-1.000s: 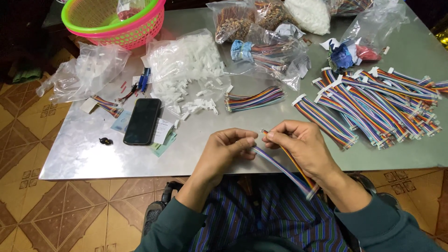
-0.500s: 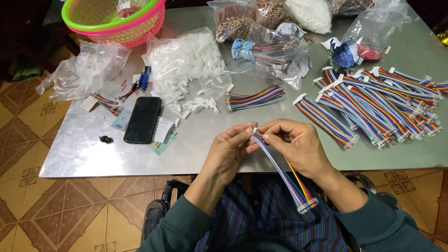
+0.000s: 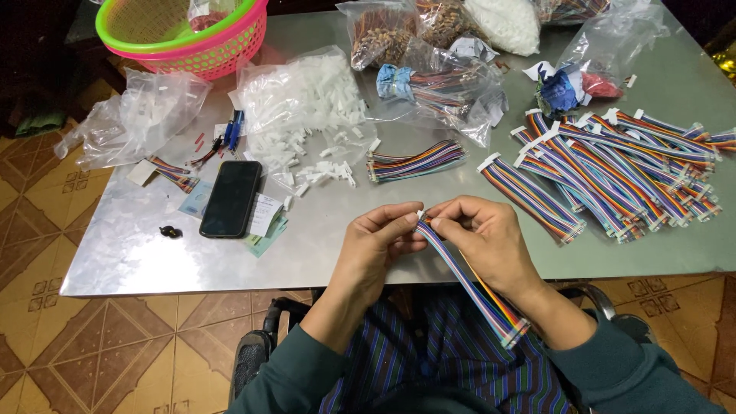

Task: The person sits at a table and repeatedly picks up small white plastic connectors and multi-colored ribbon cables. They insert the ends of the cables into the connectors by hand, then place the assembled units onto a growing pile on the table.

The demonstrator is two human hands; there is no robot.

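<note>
Grey metal worktop (image 3: 138,261) over patterned tiled floor, heap of rainbow cables (image 3: 613,176) at right, black phone (image 3: 230,198), left hand (image 3: 379,245) and right hand (image 3: 487,234) pinching top end of one rainbow cable (image 3: 468,280) above lap

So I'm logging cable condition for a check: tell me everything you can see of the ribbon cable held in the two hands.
The ribbon cable is a flat band of many thin wires in rainbow colours, plastic-coated by the look of it. It runs diagonally from the fingertips down over the lap. A white connector caps its lower end; a small white piece shows at the top. The left hand and right hand both pinch its upper end, in front of the metal table's edge. It hangs free below.
</note>
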